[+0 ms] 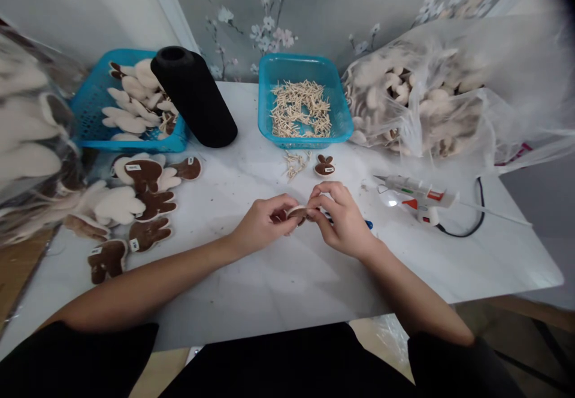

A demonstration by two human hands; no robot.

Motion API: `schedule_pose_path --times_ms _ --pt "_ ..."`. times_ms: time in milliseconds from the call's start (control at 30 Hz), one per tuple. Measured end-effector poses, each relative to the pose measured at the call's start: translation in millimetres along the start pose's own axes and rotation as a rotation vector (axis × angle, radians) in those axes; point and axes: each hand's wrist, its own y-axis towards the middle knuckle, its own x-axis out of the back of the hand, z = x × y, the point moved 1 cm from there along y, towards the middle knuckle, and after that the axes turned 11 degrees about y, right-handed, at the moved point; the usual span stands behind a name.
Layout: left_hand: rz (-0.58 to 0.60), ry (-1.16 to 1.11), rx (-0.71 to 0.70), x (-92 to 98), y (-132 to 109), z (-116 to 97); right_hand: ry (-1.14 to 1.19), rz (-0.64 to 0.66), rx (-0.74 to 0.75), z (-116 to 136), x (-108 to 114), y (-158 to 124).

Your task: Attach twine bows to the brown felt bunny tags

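Observation:
Between my two hands is a small brown-and-white plush piece (297, 211), held above the middle of the table. My left hand (268, 221) pinches its left side between thumb and fingers. On its right side, the fingertips of my right hand (340, 216) are closed on it too. Fingers cover much of the piece, so its full shape is hidden. Just beyond my hands lies a small brown bunny-shaped plush piece (324, 165) with a white label. Beside it is a little pile of thin cream sticks (295, 163). A blue-tipped tool (369, 224) is partly hidden behind my right hand.
A glue gun (415, 193) with a cord lies at the right. Behind stand a blue basin (305, 144) of cream sticks, a black cylinder (197, 99) and a blue basket (135, 145) of plush pieces. Labelled brown plush pieces (150, 233) lie left; plastic bags (417, 111) flank the table.

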Motion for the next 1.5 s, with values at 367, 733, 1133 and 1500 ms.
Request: schedule_pose_path --times_ms 367,733,1133,1500 --pt "0.118 0.564 -0.448 16.3 -3 17 0.363 0.157 -0.262 0 4 -1" --pt "0.338 0.407 -0.371 24.2 -1 15 0.208 0.119 -0.183 -8 2 -1" --pt "0.205 0.781 -0.735 63.6 -21 33 -0.413 0.072 -0.31 -29 34 -50" --pt "0.262 0.74 -0.602 46.9 -12 26 -0.171 0.125 -0.349 -27 24 -49"
